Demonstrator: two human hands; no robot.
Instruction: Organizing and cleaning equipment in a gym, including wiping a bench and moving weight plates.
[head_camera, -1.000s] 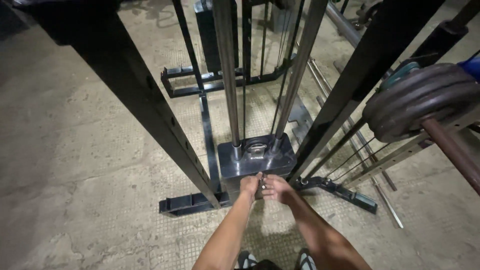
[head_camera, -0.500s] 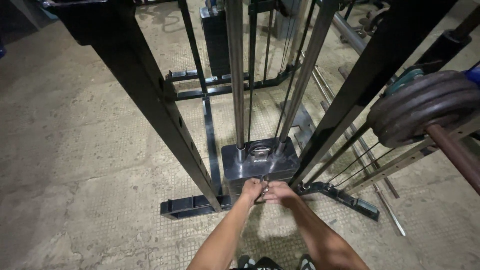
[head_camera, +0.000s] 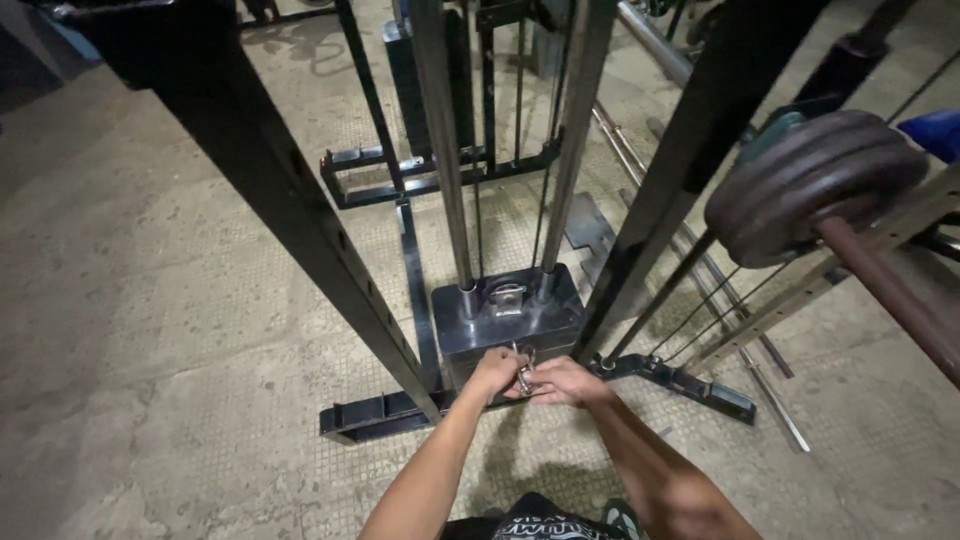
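A gym floor of worn, stained concrete (head_camera: 150, 300) is seen from above, patterned with a fine grid near the machine. A black cable machine frame (head_camera: 270, 190) rises from a black base (head_camera: 375, 412) on the floor. Two shiny steel guide rods (head_camera: 445, 150) run down into a black weight stack (head_camera: 508, 318), which sits low at the centre of the view. A small metal loop is fixed on top of the stack between the rods.

At the front edge of the stack, a small metal clip (head_camera: 524, 370) is held between both hands. The left hand (head_camera: 493, 372) is curled around it from the left, fingers closed narrowly on the metal. The right hand (head_camera: 565, 381) is pinched on it from the right, fingertips touching the clip. The two hands are touching each other at the clip.

To the right, dark round weight plates (head_camera: 810, 185) are stacked on a rusty brown bar (head_camera: 890, 290). Long steel bars (head_camera: 700, 270) are laid on the floor behind them.
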